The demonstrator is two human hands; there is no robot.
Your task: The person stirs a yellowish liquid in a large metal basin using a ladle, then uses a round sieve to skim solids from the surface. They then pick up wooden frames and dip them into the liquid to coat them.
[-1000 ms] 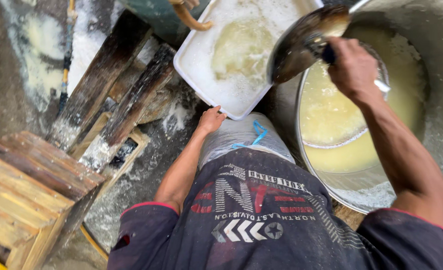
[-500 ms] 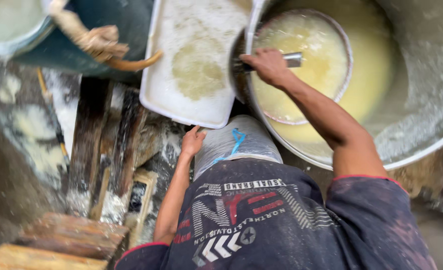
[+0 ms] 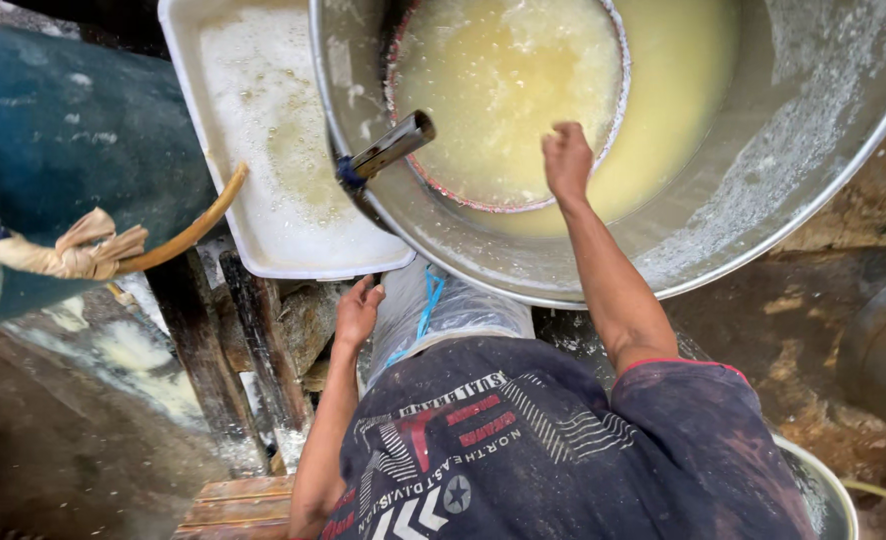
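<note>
The right hand [image 3: 568, 160] is stretched out over a round pan [image 3: 508, 100] full of yellow, foamy liquid. The fingers are curled down onto the edge of the pan, but you cannot tell if the hand is really gripping it. The round pan sits inside a very big metal tub [image 3: 763, 180], and the tub has the same yellow liquid in it. A dark handle [image 3: 391, 148] sticks out from the left side of the pan, over the rim of the tub.

The left hand [image 3: 358, 312] is lower down, with its fingers loosely open. It touches the bottom edge of a white tray [image 3: 263, 150], near the corner. The tray lies just beside the tub, on its left, and holds white foam and a little yellow liquid.

A blue barrel [image 3: 73, 140] stands to the left of the tray. A curved stick [image 3: 188, 228] with a cloth rag [image 3: 73, 250] tied on it lies in front of the barrel. Dark wet wooden boards [image 3: 213, 370] are under the tray
</note>
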